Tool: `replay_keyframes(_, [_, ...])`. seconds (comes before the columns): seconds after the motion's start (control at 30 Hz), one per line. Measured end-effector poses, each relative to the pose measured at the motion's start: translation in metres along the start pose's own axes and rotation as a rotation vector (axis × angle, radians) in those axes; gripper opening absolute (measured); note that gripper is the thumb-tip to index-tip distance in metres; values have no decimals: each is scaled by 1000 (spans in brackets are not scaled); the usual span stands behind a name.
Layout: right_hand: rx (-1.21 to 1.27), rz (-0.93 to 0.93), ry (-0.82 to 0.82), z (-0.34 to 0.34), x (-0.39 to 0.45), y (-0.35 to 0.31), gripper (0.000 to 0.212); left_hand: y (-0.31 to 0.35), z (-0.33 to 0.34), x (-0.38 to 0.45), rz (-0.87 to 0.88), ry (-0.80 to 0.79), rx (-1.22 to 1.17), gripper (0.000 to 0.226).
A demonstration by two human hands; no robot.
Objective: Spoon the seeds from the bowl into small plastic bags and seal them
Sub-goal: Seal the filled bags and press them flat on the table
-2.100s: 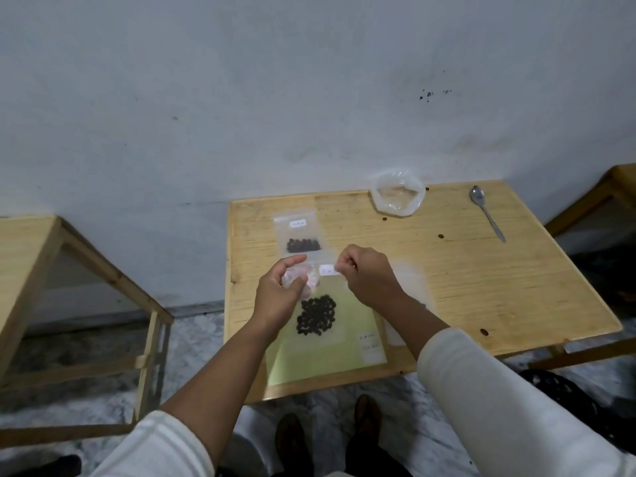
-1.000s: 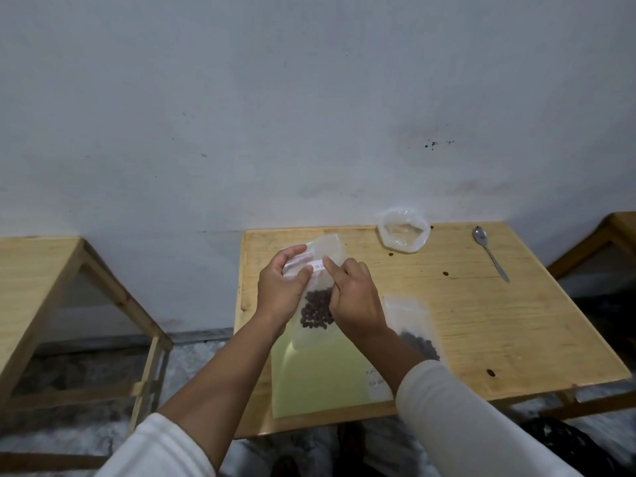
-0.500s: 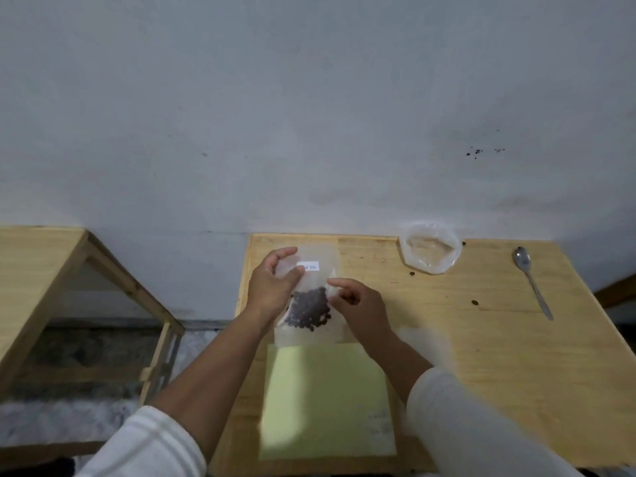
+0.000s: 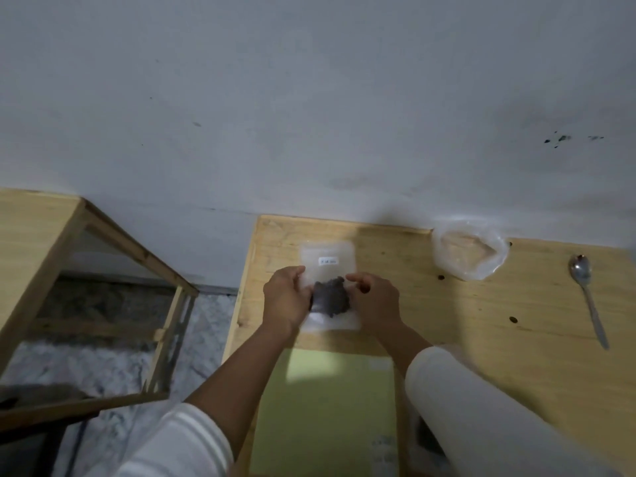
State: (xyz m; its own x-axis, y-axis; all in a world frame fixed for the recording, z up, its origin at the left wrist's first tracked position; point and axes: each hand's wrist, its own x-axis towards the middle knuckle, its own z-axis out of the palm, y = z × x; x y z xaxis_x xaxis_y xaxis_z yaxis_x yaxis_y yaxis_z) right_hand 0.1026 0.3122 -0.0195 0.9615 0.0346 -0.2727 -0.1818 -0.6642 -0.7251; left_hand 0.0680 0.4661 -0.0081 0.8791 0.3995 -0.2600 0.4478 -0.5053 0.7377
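A small clear plastic bag with a white label and a dark clump of seeds lies low over the back left of the wooden table. My left hand grips its left edge with curled fingers. My right hand pinches its right edge. The clear plastic bowl stands at the back of the table, right of the bag. A metal spoon lies further right, by itself.
A pale green sheet lies at the table's near edge under my forearms. A few loose seeds dot the wood. Another wooden table stands to the left across a gap of floor. A grey wall rises behind.
Both hands carried the seed bag from above the green sheet toward the table's back left and lowered it there. The view has shifted left and closer.
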Motion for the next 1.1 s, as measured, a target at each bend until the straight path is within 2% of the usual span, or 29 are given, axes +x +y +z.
replay_keyframes(0.1, [-110, -118, 50, 8, 4, 4, 22, -4, 3, 0, 73, -29, 169, 40])
replay_keyframes(0.23, [-327, -328, 116, 18, -1, 7, 4, -5, 4, -1, 85, -68, 247, 36])
replay_keyframes(0.3, [-477, -441, 79, 21, -6, 11, 14, -2, 4, -4, 115, -97, 286, 35])
replay_keyframes(0.4, [-581, -465, 28, 18, -14, 12, 22, 0, 1, -7, 134, -164, 358, 39])
replay_keyframes(0.5, [-622, -465, 47, 11, -26, 9, 18, 0, 1, -8, 190, -181, 379, 29])
replay_keyframes(0.6, [-676, -419, 88, -4, -45, 13, 25, 12, -1, -20, 279, -170, 384, 22])
replay_keyframes(0.67, [-711, -344, 119, -17, -59, 24, 24, 18, 4, -35, 363, -193, 348, 28])
replay_keyframes(0.77, [-623, -147, 226, -37, -86, 48, 26, 21, 20, -62, 462, -262, 326, 38])
replay_keyframes(0.9, [-474, 164, 317, -62, -128, 83, 35, 24, 55, -100, 491, -444, 329, 45])
replay_keyframes(1.1, [-283, 339, 245, -77, -156, 115, 41, 28, 90, -136, 433, -594, 291, 45])
